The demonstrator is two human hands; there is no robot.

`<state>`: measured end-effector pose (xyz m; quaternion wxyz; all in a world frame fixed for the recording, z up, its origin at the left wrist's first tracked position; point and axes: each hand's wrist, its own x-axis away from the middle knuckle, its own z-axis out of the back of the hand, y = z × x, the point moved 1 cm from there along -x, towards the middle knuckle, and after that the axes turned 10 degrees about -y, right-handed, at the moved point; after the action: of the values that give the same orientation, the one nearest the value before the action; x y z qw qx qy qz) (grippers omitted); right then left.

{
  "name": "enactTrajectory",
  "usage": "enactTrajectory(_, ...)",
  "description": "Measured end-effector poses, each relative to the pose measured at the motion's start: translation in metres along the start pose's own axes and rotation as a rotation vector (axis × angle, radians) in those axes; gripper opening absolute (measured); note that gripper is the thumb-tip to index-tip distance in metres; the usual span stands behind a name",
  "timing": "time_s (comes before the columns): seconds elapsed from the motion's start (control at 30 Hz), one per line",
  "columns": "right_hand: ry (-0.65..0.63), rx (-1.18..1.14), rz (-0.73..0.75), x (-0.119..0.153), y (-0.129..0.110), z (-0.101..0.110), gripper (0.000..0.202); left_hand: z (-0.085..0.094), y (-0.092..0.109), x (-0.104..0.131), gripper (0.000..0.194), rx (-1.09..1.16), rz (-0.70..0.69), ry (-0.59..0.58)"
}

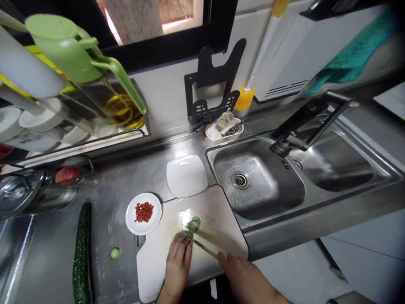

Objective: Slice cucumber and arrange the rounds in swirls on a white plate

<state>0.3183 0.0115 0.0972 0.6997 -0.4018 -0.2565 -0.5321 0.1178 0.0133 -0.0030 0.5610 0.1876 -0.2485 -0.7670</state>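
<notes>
On the far left of the steel desk (110, 179), a whole cucumber (82, 253) lies lengthwise, well apart from the board, perhaps so that its length takes up none of the working surface. To its right a small cucumber piece (114, 253) lies alone on the metal, seemingly set aside because it is an end. Next, a round plate (130, 217) holds chopped red pieces (144, 212), heaped in its middle; it sits at the upper left corner of the cutting board (218, 211), which likely leaves the board's centre free. The left hand (177, 259) rests low on the board, its fingers bent and drawn together, tips close beside the blade, a posture that would suit steadying something small; whether it has hold of a piece, I cannot tell. Above it, a square plate (186, 175) stands just beyond the board's far edge, bare and within easy reach. A little cluster of cucumber slices (193, 225) lies on the board, right by the tip end of the knife (204, 248). The right hand (232, 268) is closed around the handle, angling the blade up and leftward, presumably so that the tip meets the slices. Rightmost, the sink (262, 177) adjoins the board, handy for rinsing.
</notes>
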Motion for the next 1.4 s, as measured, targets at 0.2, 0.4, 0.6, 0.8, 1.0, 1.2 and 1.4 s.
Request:
enactTrajectory(0.2, 0.026, 0.011, 0.006, 0.000, 0.000, -0.004, 0.048, 0.002, 0.002, -0.002, 0.018, 0.018, -0.003, 0.008)
enactTrajectory(0.4, 0.034, -0.025, 0.013, 0.002, -0.002, 0.004, 0.046, 0.002, 0.002, -0.002, 0.018, 0.035, -0.005, -0.002)
enactTrajectory(0.6, 0.035, -0.005, 0.030, -0.004, -0.001, 0.000, 0.042, 0.001, -0.001, -0.001, 0.017, 0.031, -0.007, -0.016)
enactTrajectory(0.8, 0.059, 0.030, 0.063, -0.008, 0.000, -0.001, 0.040, 0.000, -0.001, 0.000, 0.017, 0.021, 0.000, -0.016)
enactTrajectory(1.0, 0.116, 0.025, 0.101, -0.015, 0.001, -0.008, 0.033, 0.001, 0.000, -0.001, 0.016, 0.015, 0.005, -0.005)
enactTrajectory(1.2, 0.079, 0.100, 0.070, -0.018, -0.004, -0.008, 0.035, 0.003, 0.003, -0.003, 0.017, 0.029, 0.008, -0.012)
enactTrajectory(1.4, 0.001, 0.035, 0.053, -0.021, -0.013, 0.012, 0.036, 0.003, 0.002, -0.002, 0.018, 0.018, 0.002, -0.029)
